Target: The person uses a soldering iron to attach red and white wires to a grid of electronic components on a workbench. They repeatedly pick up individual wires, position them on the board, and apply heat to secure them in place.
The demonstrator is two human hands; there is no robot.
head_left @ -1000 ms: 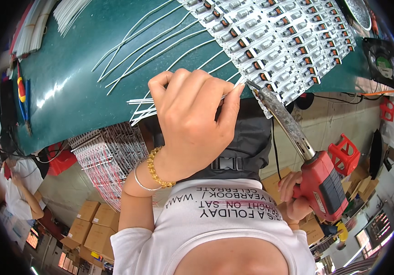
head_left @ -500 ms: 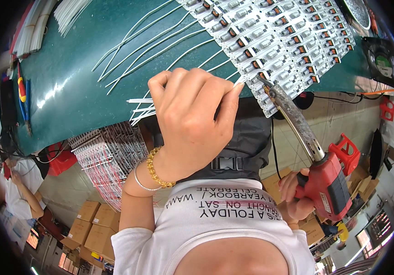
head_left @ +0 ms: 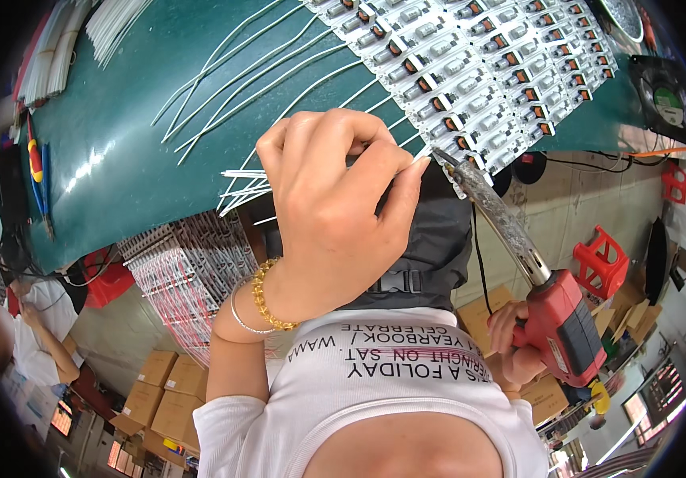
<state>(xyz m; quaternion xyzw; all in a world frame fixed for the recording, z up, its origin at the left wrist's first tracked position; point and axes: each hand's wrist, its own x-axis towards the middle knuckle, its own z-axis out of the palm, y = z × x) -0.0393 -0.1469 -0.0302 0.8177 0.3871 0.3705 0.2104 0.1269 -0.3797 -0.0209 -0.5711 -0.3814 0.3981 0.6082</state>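
My left hand [head_left: 335, 191] is closed in a pinch on a white wire [head_left: 425, 150] at the lower left edge of a circuit board panel [head_left: 470, 76]. More loose white wires [head_left: 245, 174] stick out from behind the palm side of this hand. My right hand [head_left: 514, 342] grips a red and black soldering gun [head_left: 570, 331]. Its dark tip meets the panel's edge just beside the left fingertips; whether it touches the wire is hard to make out. Several white wires [head_left: 267, 72] trail leftward from the panel's edge over the green table [head_left: 119, 159].
Bundles of white wires [head_left: 56, 64] lie at the far left, near a red-yellow screwdriver [head_left: 35, 163]. A black fan [head_left: 666, 99] stands at the right. Below the table edge hang stacked board strips [head_left: 191, 279]. Red stools [head_left: 600, 259] and cardboard boxes [head_left: 179, 390] stand on the floor.
The soldering gun's tip has shifted a little left and down along the panel's edge. The panel and its wires have moved slightly left and down. My left hand stays nearly in place, still pinching.
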